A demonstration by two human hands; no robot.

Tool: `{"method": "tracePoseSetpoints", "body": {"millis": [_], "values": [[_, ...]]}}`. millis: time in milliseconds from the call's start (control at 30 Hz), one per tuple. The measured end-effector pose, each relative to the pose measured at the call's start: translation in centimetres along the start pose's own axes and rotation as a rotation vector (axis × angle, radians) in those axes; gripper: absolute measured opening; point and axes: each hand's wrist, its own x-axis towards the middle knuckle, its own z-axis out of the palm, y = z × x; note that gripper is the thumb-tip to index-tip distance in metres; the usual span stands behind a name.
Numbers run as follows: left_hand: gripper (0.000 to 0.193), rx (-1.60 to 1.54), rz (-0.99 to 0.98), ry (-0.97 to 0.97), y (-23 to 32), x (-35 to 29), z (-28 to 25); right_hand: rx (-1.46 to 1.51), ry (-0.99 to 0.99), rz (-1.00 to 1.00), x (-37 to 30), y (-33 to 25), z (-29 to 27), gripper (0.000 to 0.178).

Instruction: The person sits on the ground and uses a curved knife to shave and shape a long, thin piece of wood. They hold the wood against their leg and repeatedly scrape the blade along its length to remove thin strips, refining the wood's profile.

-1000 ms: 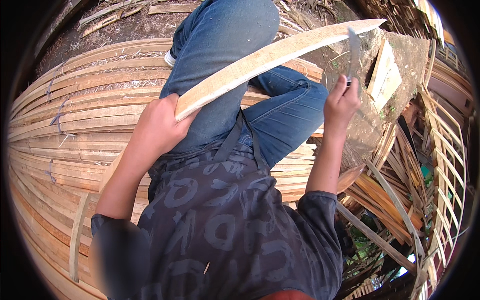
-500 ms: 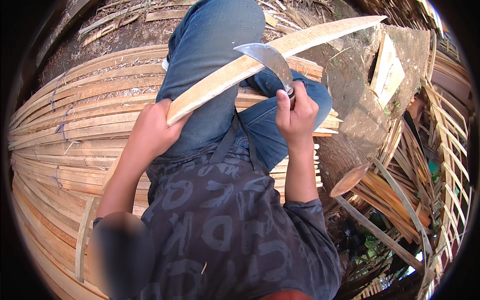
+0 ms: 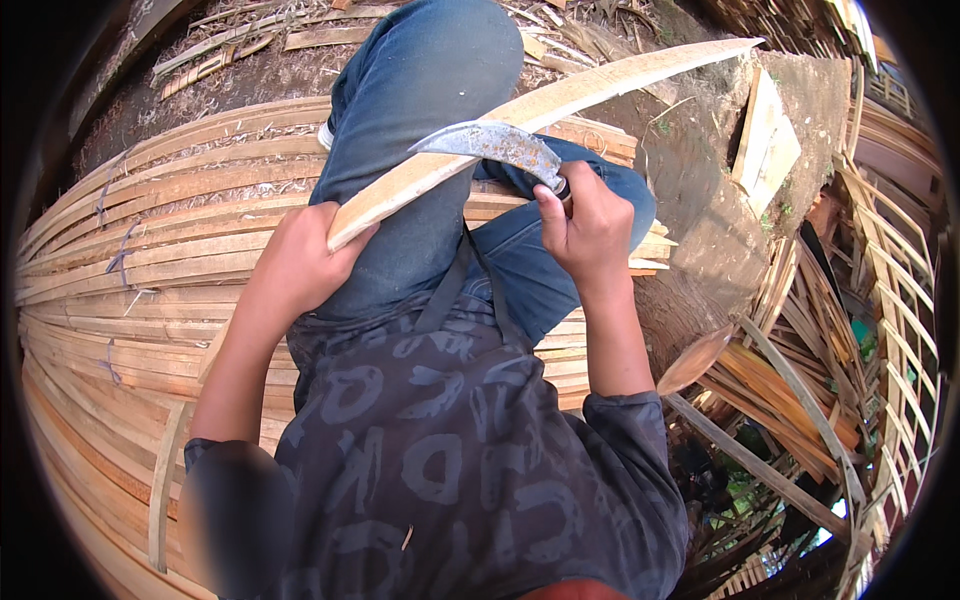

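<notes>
My left hand (image 3: 300,262) grips the near end of a long pale wooden slat (image 3: 560,100) that slants up to the right, its far tip resting on a big log (image 3: 700,200). In my right hand (image 3: 585,225) is a curved, rust-spotted knife (image 3: 490,142), held by its handle. The blade lies across the slat near its middle, point to the left. Both hands are above my blue-jeaned knees (image 3: 430,90), and my dark patterned shirt fills the lower part of the view.
I sit on a wide stack of long bent wooden slats (image 3: 130,270), some tied in bundles. A short pale board (image 3: 765,150) lies on the log. Slat frames and loose sticks (image 3: 850,330) crowd the right side. Dirt with scraps (image 3: 250,50) lies beyond.
My right hand came back from the log with the knife and brought the blade down onto the slat. The blade has slid left along it. My left hand kept its hold.
</notes>
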Motion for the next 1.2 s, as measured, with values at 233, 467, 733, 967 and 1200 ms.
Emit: {"method": "tracePoseSetpoints", "body": {"millis": [233,467,733,967,1200], "values": [[0.041,0.014,-0.063,-0.027,0.7,-0.4,-0.6,-0.065,0.405,0.592,1.2,15.2,-8.4,0.037],[0.037,-0.033,-0.033,-0.010,0.4,-0.1,-0.2,0.956,0.262,0.907,-3.8,6.7,-1.0,0.017],[0.035,0.145,0.034,0.184,0.0,-0.8,1.5,0.460,0.169,0.509,-1.8,1.7,2.6,0.036],[0.041,0.173,0.088,0.276,-0.4,-0.8,2.5,-0.285,0.160,0.197,1.9,2.5,-2.5,0.028],[0.048,0.088,0.030,0.124,0.4,-0.4,1.2,-0.587,0.215,0.151,5.0,4.1,-4.0,0.034]]}}
